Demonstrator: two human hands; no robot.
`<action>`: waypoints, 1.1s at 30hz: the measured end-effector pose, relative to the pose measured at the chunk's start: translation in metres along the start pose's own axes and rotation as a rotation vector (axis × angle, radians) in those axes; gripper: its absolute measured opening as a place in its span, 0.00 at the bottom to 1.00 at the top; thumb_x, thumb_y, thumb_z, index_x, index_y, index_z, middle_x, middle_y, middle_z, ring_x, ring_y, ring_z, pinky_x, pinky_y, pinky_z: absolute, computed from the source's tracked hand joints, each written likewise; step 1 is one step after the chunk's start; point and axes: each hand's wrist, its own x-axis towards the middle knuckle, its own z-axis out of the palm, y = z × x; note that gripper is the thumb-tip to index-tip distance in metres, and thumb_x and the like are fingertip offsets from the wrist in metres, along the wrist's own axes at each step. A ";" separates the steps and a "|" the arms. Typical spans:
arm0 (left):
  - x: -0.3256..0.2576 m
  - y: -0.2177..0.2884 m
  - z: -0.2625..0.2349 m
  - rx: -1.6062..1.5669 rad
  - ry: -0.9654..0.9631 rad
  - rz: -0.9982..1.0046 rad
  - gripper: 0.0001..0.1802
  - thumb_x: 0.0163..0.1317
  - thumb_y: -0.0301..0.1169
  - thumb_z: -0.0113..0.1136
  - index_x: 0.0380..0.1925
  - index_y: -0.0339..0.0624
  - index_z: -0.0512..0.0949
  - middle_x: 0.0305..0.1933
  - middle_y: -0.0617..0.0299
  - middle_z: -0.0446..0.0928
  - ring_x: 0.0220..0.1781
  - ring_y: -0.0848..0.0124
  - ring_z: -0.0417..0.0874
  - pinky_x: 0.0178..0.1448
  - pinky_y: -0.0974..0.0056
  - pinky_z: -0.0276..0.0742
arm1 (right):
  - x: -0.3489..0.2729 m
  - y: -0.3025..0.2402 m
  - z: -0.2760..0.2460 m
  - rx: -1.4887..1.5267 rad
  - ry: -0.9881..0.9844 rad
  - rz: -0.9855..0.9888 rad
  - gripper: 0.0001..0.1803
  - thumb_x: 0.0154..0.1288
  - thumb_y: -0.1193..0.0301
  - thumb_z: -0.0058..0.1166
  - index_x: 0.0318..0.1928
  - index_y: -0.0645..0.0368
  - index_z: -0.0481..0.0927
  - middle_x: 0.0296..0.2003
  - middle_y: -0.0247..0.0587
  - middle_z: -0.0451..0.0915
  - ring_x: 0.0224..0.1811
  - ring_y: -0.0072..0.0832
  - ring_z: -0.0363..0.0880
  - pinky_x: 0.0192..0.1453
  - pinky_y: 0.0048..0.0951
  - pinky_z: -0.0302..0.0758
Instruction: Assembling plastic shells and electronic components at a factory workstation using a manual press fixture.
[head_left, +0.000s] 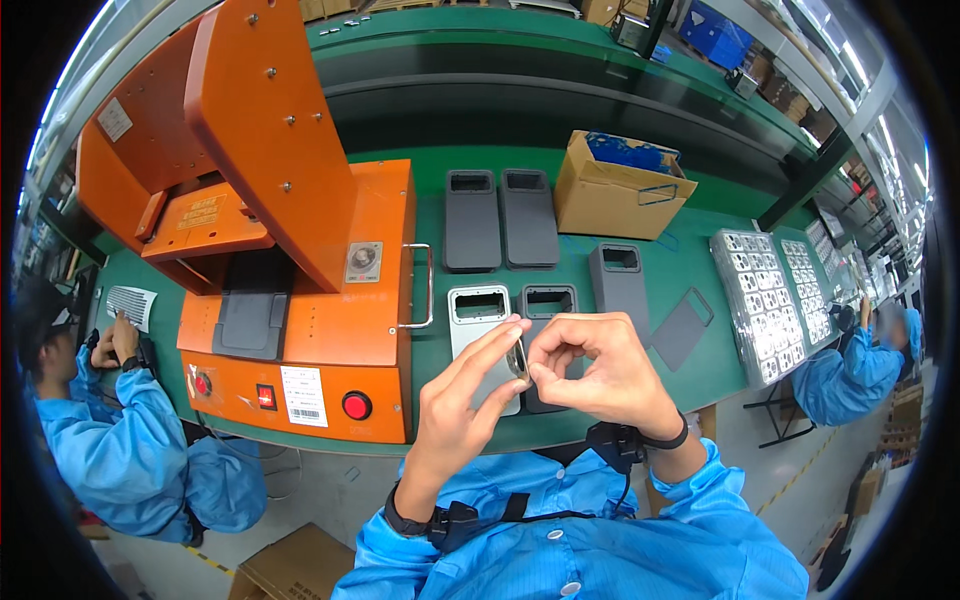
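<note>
Looking down from the head view, the left hand [455, 415] and right hand [600, 375] meet above the near edge of the green tabletop [690, 265], fingertips closed together on a small shiny metal ring-like part [518, 360], probably raised for a closer look. Its exact shape is too small to tell. Below lie a silver flat rectangular cover with a window cut-out [480, 320] and a dark grey cover of the same shape [548, 303], partly hidden by the hands. An orange press machine [300, 250] stands toward the left edge; a brown cardboard box [615, 190] sits behind.
</note>
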 end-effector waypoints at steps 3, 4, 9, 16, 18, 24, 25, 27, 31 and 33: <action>-0.006 -0.004 0.005 -0.231 0.000 -0.119 0.29 0.55 0.14 0.62 0.60 0.31 0.72 0.60 0.47 0.76 0.65 0.55 0.75 0.66 0.58 0.72 | -0.001 0.004 0.008 0.126 0.114 -0.019 0.04 0.52 0.82 0.62 0.31 0.66 0.82 0.28 0.39 0.81 0.29 0.20 0.80 0.32 0.20 0.76; -0.009 -0.001 0.007 -0.472 0.022 -0.226 0.27 0.59 0.17 0.61 0.61 0.30 0.70 0.61 0.46 0.75 0.65 0.57 0.75 0.67 0.57 0.71 | -0.003 0.004 0.010 0.129 0.112 -0.019 0.04 0.52 0.82 0.62 0.31 0.66 0.82 0.28 0.39 0.81 0.29 0.20 0.80 0.32 0.20 0.76; -0.018 -0.016 0.011 -0.788 0.027 -0.303 0.27 0.69 0.32 0.57 0.63 0.26 0.67 0.61 0.46 0.73 0.64 0.60 0.74 0.67 0.57 0.71 | -0.008 -0.010 0.016 -0.256 0.385 -0.347 0.11 0.49 0.84 0.64 0.35 0.64 0.83 0.33 0.39 0.81 0.30 0.22 0.79 0.31 0.22 0.78; -0.026 -0.019 0.012 -1.159 -0.022 -0.400 0.32 0.73 0.47 0.47 0.62 0.26 0.67 0.57 0.39 0.74 0.53 0.57 0.81 0.54 0.57 0.81 | -0.002 -0.008 0.011 -0.388 0.344 -0.465 0.13 0.46 0.81 0.65 0.36 0.62 0.82 0.33 0.40 0.80 0.33 0.33 0.79 0.37 0.30 0.78; -0.027 -0.019 0.013 -1.168 -0.025 -0.426 0.32 0.73 0.48 0.45 0.60 0.27 0.69 0.56 0.35 0.74 0.53 0.55 0.82 0.51 0.56 0.83 | 0.001 -0.008 0.009 -0.421 0.330 -0.485 0.13 0.46 0.81 0.64 0.36 0.62 0.82 0.33 0.40 0.80 0.33 0.33 0.79 0.37 0.30 0.78; -0.026 -0.012 0.009 -1.021 -0.039 -0.429 0.32 0.74 0.50 0.44 0.59 0.27 0.71 0.50 0.38 0.77 0.42 0.58 0.84 0.44 0.59 0.84 | 0.005 -0.012 -0.002 -0.502 0.194 -0.499 0.09 0.48 0.79 0.64 0.33 0.61 0.81 0.31 0.39 0.78 0.32 0.34 0.78 0.34 0.31 0.77; -0.026 -0.013 0.008 -1.057 -0.054 -0.420 0.31 0.74 0.46 0.44 0.59 0.25 0.70 0.48 0.40 0.78 0.44 0.58 0.85 0.46 0.59 0.84 | 0.007 -0.015 -0.005 -0.562 0.127 -0.501 0.10 0.47 0.79 0.64 0.33 0.60 0.81 0.32 0.38 0.79 0.33 0.34 0.79 0.33 0.31 0.77; -0.025 -0.013 0.006 -1.095 -0.070 -0.416 0.29 0.75 0.43 0.45 0.59 0.23 0.69 0.46 0.43 0.79 0.45 0.59 0.85 0.47 0.60 0.84 | 0.010 -0.017 -0.010 -0.620 0.060 -0.497 0.11 0.47 0.79 0.65 0.34 0.59 0.82 0.32 0.37 0.79 0.34 0.34 0.80 0.33 0.31 0.78; -0.024 -0.011 0.005 -1.013 -0.085 -0.484 0.29 0.75 0.42 0.46 0.58 0.21 0.70 0.46 0.43 0.80 0.43 0.60 0.85 0.46 0.62 0.84 | 0.019 -0.016 -0.020 -0.697 -0.126 -0.493 0.08 0.49 0.77 0.63 0.32 0.59 0.79 0.29 0.37 0.75 0.33 0.35 0.77 0.32 0.33 0.76; -0.023 -0.009 0.005 -0.993 -0.083 -0.498 0.28 0.75 0.41 0.46 0.57 0.21 0.71 0.46 0.43 0.80 0.43 0.60 0.85 0.46 0.62 0.84 | 0.021 -0.015 -0.022 -0.686 -0.175 -0.502 0.07 0.49 0.77 0.62 0.31 0.60 0.78 0.28 0.37 0.74 0.33 0.35 0.76 0.32 0.33 0.76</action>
